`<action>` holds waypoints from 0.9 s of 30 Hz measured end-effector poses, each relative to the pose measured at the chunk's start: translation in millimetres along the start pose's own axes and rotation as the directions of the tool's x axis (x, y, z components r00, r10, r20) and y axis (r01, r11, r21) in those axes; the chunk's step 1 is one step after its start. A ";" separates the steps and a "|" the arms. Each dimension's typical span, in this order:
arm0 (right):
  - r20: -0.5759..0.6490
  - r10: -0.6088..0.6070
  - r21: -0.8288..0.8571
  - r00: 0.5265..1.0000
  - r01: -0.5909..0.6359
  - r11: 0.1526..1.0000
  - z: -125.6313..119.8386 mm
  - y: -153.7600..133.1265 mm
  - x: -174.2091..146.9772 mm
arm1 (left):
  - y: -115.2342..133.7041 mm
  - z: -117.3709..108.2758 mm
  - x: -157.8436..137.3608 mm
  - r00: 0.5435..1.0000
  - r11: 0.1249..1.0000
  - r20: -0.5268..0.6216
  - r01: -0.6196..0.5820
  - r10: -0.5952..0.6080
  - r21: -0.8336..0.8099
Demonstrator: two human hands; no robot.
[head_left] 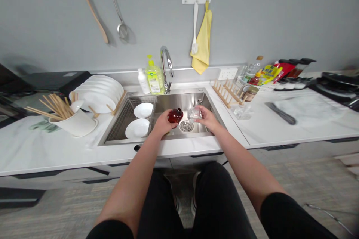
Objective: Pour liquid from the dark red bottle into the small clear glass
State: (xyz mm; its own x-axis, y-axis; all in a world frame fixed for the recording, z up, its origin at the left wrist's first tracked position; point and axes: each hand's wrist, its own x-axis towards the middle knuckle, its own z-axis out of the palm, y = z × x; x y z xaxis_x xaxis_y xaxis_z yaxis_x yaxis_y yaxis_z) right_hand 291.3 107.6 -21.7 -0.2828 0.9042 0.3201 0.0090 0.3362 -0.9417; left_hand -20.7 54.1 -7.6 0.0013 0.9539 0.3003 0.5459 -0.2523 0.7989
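Note:
Over the sink (207, 99), my left hand (163, 121) is closed round a small dark red bottle (175, 115) whose narrow neck has no cap on it. Close beside it, my right hand (207, 117) grips a clear glass (194, 113) tilted toward the bottle. The two vessels are a short gap apart, above the drain (186, 126). Whether the glass holds any liquid I cannot tell. A wire basket (113, 127) in the sink's left part holds a white bowl (143, 110) and another white bowl (137, 129).
Behind the sink stand the faucet (165, 63), a green soap bottle (155, 78) and a white bottle (143, 81). White plates (97, 91) and a chopstick holder (75, 123) are on the left. To the right are a wooden rack (228, 93), a jar (250, 93) and a whisk (282, 114).

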 end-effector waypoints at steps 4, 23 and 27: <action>0.056 0.000 -0.033 0.998 0.002 0.999 -0.3 2.1 -0.6 | -2.9 3.4 -0.7 0.999 0.999 0.032 -0.009 0.010 -0.035; 0.093 -0.056 -0.189 0.994 0.073 0.979 0.2 -0.1 -1.3 | 20.4 -4.9 -4.5 0.988 0.988 0.130 -0.101 0.085 0.119; 0.076 -0.059 -0.213 0.995 0.074 0.974 0.5 -2.2 -2.3 | 25.2 -6.9 -5.2 0.986 0.985 0.142 -0.106 0.086 0.136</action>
State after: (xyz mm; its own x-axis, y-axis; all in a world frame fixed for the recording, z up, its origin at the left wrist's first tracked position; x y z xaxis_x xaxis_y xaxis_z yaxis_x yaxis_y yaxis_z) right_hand 291.5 104.6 -20.4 -0.3546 0.8604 0.3661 0.1923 0.4503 -0.8719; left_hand -12.7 41.6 14.5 0.1678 0.9419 0.2910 0.6514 -0.3275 0.6844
